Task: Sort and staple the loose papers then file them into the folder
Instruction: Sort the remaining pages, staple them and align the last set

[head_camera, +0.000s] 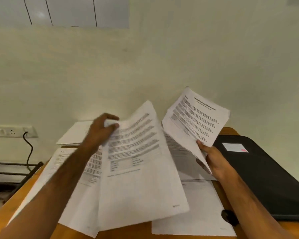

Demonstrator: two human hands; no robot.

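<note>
Pinching a blurred white printed sheet (pixel 138 163) with my left hand (pixel 100 131), I am gripping a white stapled document (pixel 195 118) with my right hand (pixel 212 161) beside the black folder (pixel 266 173).

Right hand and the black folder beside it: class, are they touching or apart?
Cannot tell. In the head view the right hand grips a printed sheet and overlaps the black folder edge; no gap or contact shows.

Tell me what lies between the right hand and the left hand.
In the head view, printed sheets span the gap from the right hand to the left hand, which grips the top one.
</note>
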